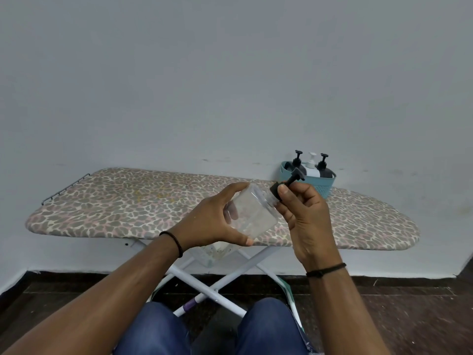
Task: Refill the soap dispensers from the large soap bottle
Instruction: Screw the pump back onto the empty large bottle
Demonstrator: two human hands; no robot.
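Blue denim covers our knees (266, 326) at the bottom edge of the view. Above them, we hold a clear dispenser bottle (252, 213) tilted in the air over the near edge of the ironing board (107, 208). Our left hand (215, 221) wraps its body, thumb beneath and fingers curled over the top. Our right hand (307, 221) pinches the black pump cap (277, 189) at the bottle's neck between thumb and fingers; the pump nozzle points up and away from us. Each wrist bears a dark band.

Farther off, the board's leopard-print cover spans the view on white crossed legs (217, 285). At its far right side, against the pale wall (230, 73), stands a teal basket (321, 184) with three more dispensers: two dark ones (325, 170) flanking a white one (311, 167). Whether the large soap bottle is in view we cannot tell.
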